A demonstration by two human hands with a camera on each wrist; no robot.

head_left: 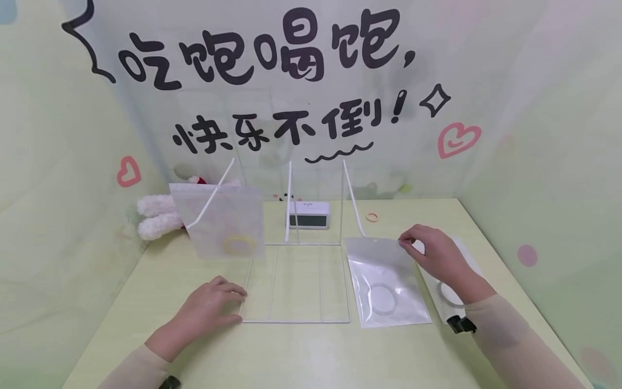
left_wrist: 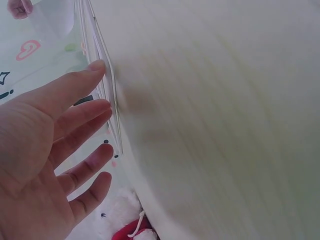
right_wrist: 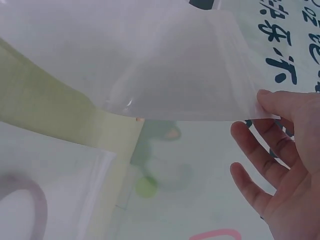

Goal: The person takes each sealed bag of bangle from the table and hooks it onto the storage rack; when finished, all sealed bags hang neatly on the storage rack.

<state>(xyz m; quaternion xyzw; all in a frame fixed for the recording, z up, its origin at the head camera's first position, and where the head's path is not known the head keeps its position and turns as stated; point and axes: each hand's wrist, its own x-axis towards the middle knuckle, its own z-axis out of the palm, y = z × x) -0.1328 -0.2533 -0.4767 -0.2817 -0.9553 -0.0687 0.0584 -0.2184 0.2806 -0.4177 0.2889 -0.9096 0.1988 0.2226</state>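
Note:
A white wire rack (head_left: pixel 296 322) with several upright, angled prongs stands mid-table. My left hand (head_left: pixel 206 308) is at the left edge of its base, fingers extended; in the left wrist view the thumb and fingertips (left_wrist: pixel 102 107) meet the wires. With thumb and fingers, my right hand (head_left: pixel 437 256) pinches the top right corner of a clear plastic bag (head_left: pixel 384 262), right of the rack. A pale ring shape (head_left: pixel 383 299) shows in this bag's lower part. Another bag (head_left: pixel 218 216), with a yellow ring inside, hangs on the rack's left prong.
Under my right forearm lies another bag (head_left: pixel 434 297) with a white ring. Behind the rack are a white digital clock (head_left: pixel 309 215) and a small orange ring (head_left: pixel 371 217). A white plush toy (head_left: pixel 157 216) lies at the back left. Printed curtains surround the table.

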